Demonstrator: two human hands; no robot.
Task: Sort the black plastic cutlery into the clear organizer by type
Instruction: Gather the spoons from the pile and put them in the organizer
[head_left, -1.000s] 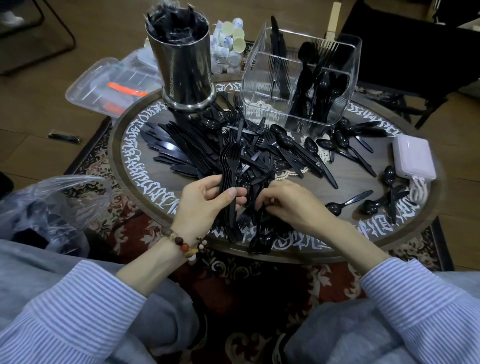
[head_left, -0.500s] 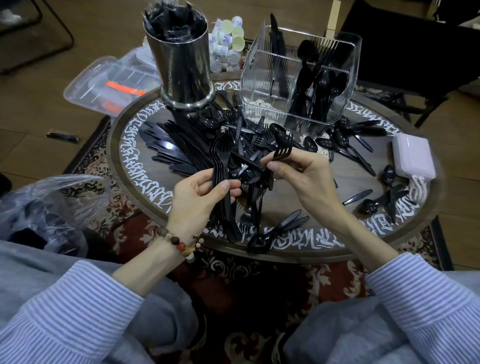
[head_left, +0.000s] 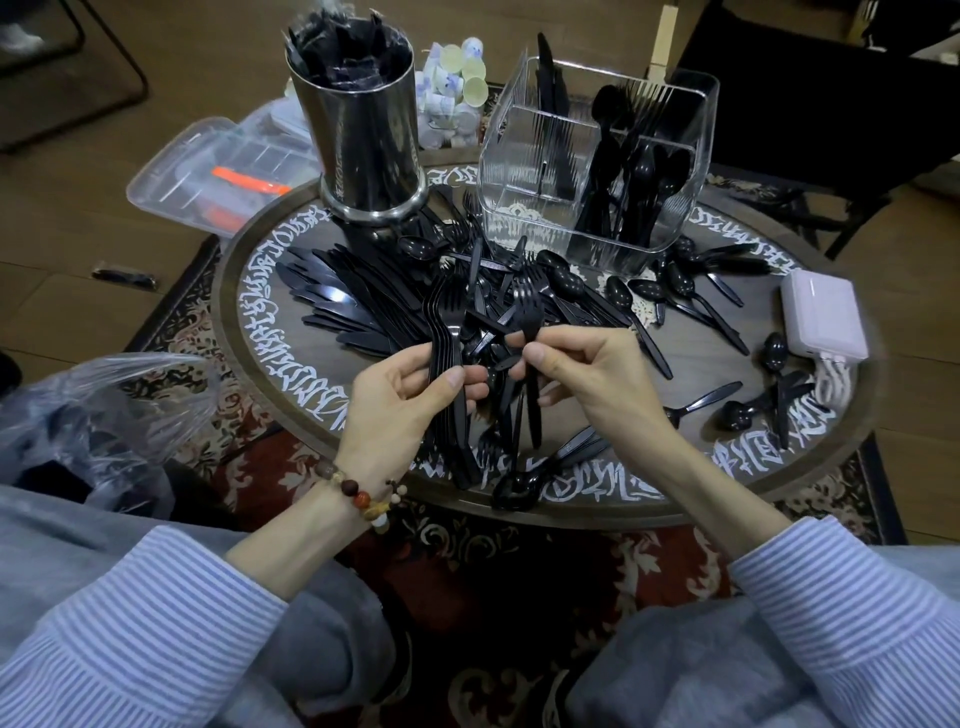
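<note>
Black plastic forks, knives and spoons lie heaped across the round table (head_left: 270, 374). My left hand (head_left: 400, 400) grips a stacked bundle of forks (head_left: 445, 322), tines up. My right hand (head_left: 587, 374) pinches a single fork (head_left: 531, 312) by its neck, upright and close beside the bundle. The clear organizer (head_left: 597, 171) stands at the table's far side. Its left compartment holds a few knives; its right compartments hold spoons and forks.
A steel cylinder (head_left: 363, 135) stuffed with black cutlery stands at the back left. A pink power bank (head_left: 826, 312) with a white cable lies at the right edge. A plastic bag (head_left: 104, 415) is at my left; a clear lidded box (head_left: 208, 176) sits on the floor.
My right hand took one fork from the pile, lifted it and has now brought it left and lower, next to the bundle in my left hand. The left hand has kept its grip.
</note>
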